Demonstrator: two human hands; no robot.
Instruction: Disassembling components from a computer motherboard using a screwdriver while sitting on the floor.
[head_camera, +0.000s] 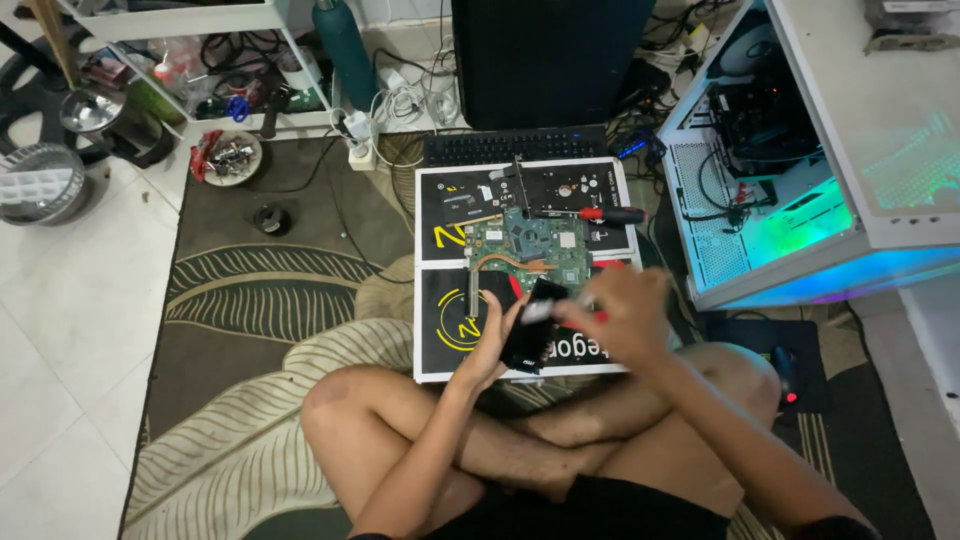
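I sit cross-legged on a rug. My left hand (492, 345) grips a flat black rectangular part (532, 327) from below and holds it upright over a black work mat (445, 335). My right hand (625, 305) is blurred at the part's upper right edge, with something red and thin at its fingers; what it holds is unclear. A green laptop motherboard (525, 243) with a copper heat pipe lies on the mat just beyond the hands. A red-handled screwdriver (605, 213) rests beside the board.
A lit open white computer case (800, 190) stands at the right. A black keyboard (515, 146) and a dark monitor lie beyond the mat. A bowl of small parts (232, 157), a power strip and cables are at the back left. A mouse (787, 372) sits by my right knee.
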